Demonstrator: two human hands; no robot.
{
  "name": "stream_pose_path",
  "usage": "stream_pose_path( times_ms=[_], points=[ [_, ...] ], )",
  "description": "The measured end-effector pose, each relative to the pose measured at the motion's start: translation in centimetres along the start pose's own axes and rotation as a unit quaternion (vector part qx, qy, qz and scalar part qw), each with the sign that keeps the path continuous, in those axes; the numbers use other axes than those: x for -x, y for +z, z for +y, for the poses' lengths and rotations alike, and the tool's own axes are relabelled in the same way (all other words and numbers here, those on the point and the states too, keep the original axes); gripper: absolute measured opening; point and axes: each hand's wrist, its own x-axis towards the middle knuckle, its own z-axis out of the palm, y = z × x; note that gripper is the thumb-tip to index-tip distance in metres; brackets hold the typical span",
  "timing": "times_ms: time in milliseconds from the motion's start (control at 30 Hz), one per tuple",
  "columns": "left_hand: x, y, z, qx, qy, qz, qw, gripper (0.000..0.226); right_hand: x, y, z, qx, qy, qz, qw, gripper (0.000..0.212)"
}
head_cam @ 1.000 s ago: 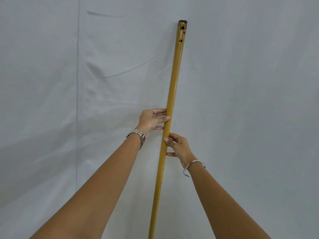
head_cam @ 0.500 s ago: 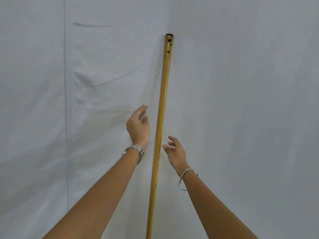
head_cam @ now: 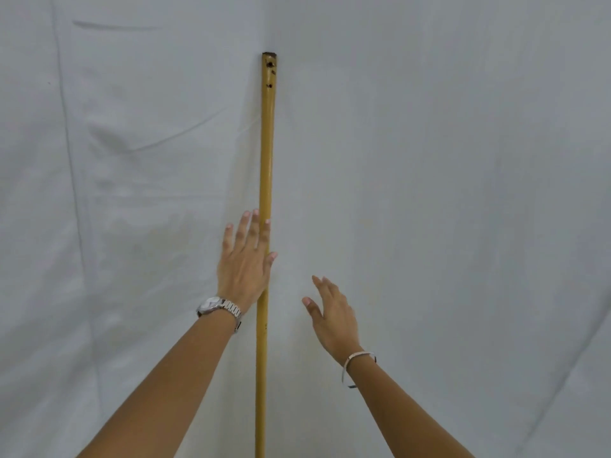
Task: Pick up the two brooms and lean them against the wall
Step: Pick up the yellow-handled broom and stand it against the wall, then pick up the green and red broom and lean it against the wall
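A yellow broom handle stands almost upright against the white wall, its chipped top end high in the middle of the view. Its lower part runs out of the bottom of the frame, so the brush head is hidden. My left hand, with a metal watch, is flat and open just left of the handle, partly in front of it, fingers spread and not gripping. My right hand, with a bracelet, is open and apart from the handle on its right side. No second broom is in view.
The white wall is covered with a wrinkled sheet, with a vertical seam on the left. Nothing else stands near the handle.
Both hands let go of the handle and drew away from it. The handle now stands straighter against the wall, and the left hand has flattened beside it.
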Motion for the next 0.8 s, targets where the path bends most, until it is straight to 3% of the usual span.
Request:
stream_pose_path(
  times_ms=[100, 233, 400, 567, 800],
  points=[
    [3.5, 0.3, 2.1, 0.068, -0.055, 0.031, 0.996, 0.061, 2.3, -1.9, 2.6, 0.177, -0.016, 0.088, 0.98, 0.052],
    [7.6, -0.1, 7.2, 0.129, -0.068, 0.015, 0.989, 0.06, 5.1, -4.1, 6.2, 0.281, 0.001, 0.114, 0.953, 0.057],
    [13.2, -1.6, 17.6, 0.214, -0.028, -0.02, 0.976, 0.057, 10.7, -6.3, 11.3, 0.29, 0.044, 0.132, 0.947, 0.059],
    [18.4, -2.8, 28.8, 0.253, -0.007, -0.071, 0.965, 0.056, 17.0, -9.8, 18.5, 0.307, 0.069, 0.068, 0.947, 0.058],
    [28.3, -1.7, 46.4, 0.272, 0.015, -0.176, 0.946, 0.056, 28.3, -15.7, 35.0, 0.331, 0.134, 0.002, 0.934, 0.059]
  ],
)
